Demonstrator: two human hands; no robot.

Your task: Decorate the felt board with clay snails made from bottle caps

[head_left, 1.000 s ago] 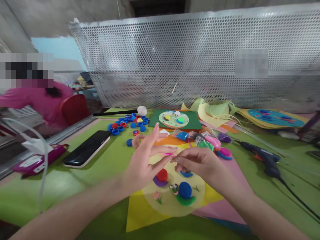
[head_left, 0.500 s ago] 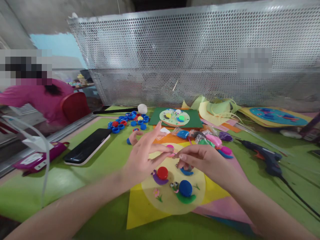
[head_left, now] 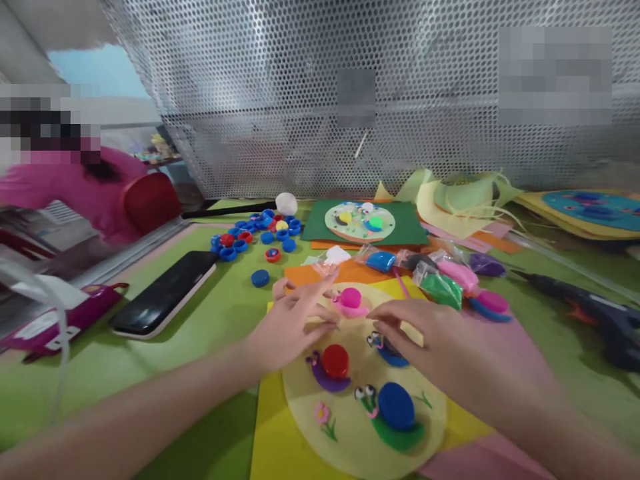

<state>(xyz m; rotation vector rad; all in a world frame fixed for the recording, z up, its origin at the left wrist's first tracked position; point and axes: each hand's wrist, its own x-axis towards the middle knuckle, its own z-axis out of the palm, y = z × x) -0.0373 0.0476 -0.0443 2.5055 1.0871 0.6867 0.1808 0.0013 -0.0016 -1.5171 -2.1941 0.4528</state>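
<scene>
Green tabletop, perforated metal screen behind. Left hand: fingers spread, holding nothing, tips just beside the pink cap snail at the yellow disc's far edge. Right hand: fingers loosely curled, empty, over a small blue snail. Phone well left.

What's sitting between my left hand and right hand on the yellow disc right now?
In the head view, a pink clay snail with a pink bottle cap shell lies between the left hand and right hand, on the round pale yellow disc.
</scene>
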